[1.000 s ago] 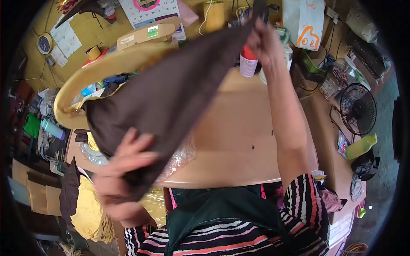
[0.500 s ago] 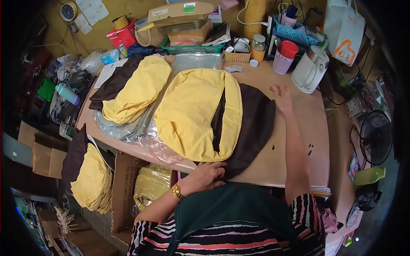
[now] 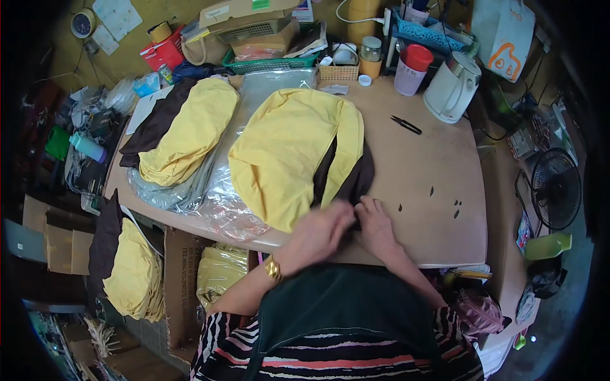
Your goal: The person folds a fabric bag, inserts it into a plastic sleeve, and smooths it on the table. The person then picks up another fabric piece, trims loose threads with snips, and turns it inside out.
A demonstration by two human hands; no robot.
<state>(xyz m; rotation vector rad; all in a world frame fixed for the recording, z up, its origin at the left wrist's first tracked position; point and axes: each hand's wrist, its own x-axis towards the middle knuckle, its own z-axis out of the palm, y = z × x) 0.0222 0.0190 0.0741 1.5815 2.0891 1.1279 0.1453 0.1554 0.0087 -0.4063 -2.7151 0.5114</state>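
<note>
A sewn cloth piece (image 3: 286, 152), mostly yellow with a dark brown part showing at its right and in an opening, lies on the table before me. My left hand (image 3: 323, 230), wearing a gold watch, is at its near edge; motion smears its fingers. Close by, my right hand (image 3: 376, 227) has its fingers closed on the brown cloth at the near right corner. Black thread snips (image 3: 406, 124) rest on the table to the right. Left of the piece is a stack of similar yellow and brown cloth (image 3: 190, 136).
Clear plastic bags (image 3: 222, 203) lie under and beside the cloth. A white kettle (image 3: 452, 89), a red-topped cup (image 3: 410, 71) and a green basket (image 3: 273, 63) line the back. More folded cloth (image 3: 133, 273) hangs left of the table; a fan (image 3: 556, 187) stands right.
My right hand has come from the far right of the table to the near edge. The brown part has been drawn in from the right, and the snips are uncovered. My left hand has moved slightly up and right.
</note>
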